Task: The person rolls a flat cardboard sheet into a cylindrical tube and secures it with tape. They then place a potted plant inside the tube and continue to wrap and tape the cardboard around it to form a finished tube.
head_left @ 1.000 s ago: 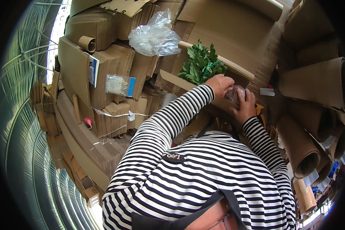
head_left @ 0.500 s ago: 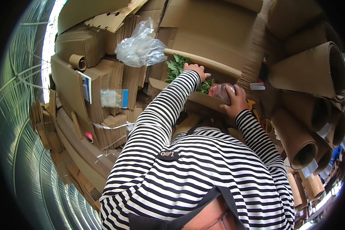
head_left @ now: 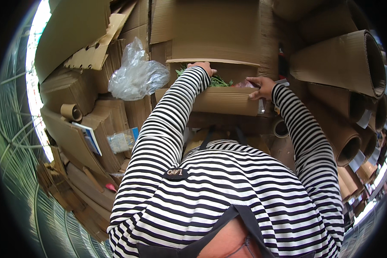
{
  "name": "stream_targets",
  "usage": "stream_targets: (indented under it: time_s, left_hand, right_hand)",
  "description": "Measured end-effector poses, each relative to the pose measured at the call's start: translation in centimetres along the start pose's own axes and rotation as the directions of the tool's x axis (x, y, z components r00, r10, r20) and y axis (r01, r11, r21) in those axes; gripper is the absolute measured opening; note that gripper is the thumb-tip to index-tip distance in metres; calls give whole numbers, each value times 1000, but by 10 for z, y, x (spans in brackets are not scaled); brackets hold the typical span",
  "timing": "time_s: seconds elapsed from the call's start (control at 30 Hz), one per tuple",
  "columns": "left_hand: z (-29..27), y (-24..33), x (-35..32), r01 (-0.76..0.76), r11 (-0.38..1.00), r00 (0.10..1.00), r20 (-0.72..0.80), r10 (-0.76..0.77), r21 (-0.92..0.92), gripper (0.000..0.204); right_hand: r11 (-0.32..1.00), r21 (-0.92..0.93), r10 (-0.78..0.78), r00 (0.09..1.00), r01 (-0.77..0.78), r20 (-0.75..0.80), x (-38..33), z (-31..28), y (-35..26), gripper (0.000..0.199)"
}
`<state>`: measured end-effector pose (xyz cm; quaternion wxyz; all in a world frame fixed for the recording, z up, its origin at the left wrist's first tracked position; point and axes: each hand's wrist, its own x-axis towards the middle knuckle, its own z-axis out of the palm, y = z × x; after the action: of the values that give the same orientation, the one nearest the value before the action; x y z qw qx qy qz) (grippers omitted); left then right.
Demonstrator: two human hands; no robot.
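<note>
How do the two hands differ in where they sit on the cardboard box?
The left hand reaches over the far rim of the box, above the green leaves; the right hand grips the near wall's top edge. The left hand sits higher in the picture than the right hand. Both come from striped sleeves and touch the box.

A crumpled clear plastic bag sits at upper left of centre among stacked flat cardboard sheets. Below it, a small clear packet lies beside a blue-edged booklet. A short cardboard tube rests at left. Large rolls of corrugated cardboard fill the right side. A small red object lies at lower left.
</note>
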<state>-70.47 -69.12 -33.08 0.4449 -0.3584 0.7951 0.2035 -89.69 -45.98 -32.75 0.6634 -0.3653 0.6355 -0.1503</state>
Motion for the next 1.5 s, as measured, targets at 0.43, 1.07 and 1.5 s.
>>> stream_targets:
  time_s: [0.43, 1.07, 1.5]
  left_hand:
    - [15, 70, -70, -613, 767, 770, -74, 634, 192, 69]
    - [2, 15, -23, -421, 891, 894, -89, 440, 169, 60]
    - [-29, -14, 38, -230, 959, 967, 67, 244, -167, 82]
  right_hand:
    - [968, 61, 237, 967, -243, 95, 2, -28, -32, 88]
    - [584, -770, -528, 601, -256, -600, -18, 143, 36, 64]
    - [727, -637, -212, 798, -256, -564, -30, 62, -41, 114]
